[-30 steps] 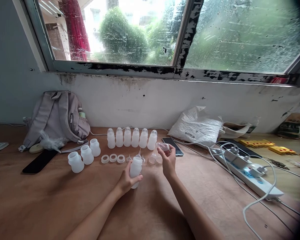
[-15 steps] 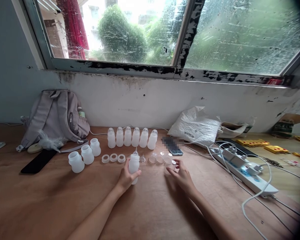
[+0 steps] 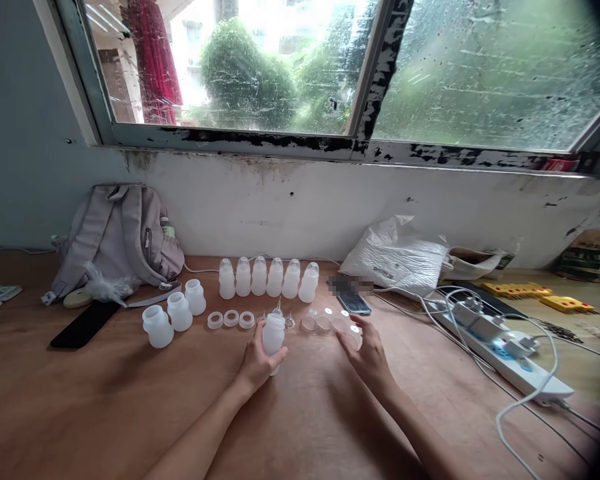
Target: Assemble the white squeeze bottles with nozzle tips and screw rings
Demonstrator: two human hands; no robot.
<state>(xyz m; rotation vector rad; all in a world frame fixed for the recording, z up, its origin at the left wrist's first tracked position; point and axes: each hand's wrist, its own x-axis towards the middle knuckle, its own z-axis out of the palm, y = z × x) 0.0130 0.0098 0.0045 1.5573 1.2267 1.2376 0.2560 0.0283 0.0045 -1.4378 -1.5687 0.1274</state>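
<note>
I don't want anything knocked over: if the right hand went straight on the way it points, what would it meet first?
Most likely the nearest clear cap, between the right hand's thumb and fingers; whether they touch it already is unclear.

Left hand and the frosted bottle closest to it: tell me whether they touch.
Touching. The head view shows the left hand gripping the frosted bottle, its thumb lying across the bottle's lower front, with no gap visible.

From here I see the left hand [image 3: 256, 365] gripping a white bottle [image 3: 273, 335] just below frame centre, with six capped bottles [image 3: 275, 278] above.
</note>
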